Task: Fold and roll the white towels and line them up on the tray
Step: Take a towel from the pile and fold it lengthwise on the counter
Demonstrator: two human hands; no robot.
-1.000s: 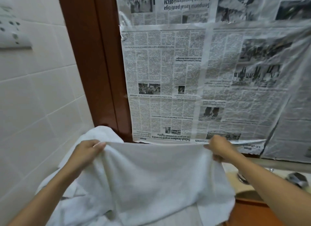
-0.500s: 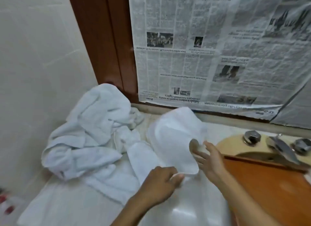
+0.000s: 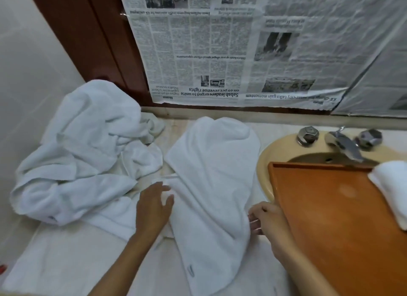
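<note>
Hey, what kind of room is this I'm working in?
Most likely a bathroom: a beige basin with a chrome tap is set into the counter, the wall is white tile, and white towels lie heaped on that counter.

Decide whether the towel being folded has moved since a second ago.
Yes: the towel dropped from the newspaper's lower edge onto the counter, beside the sink.
</note>
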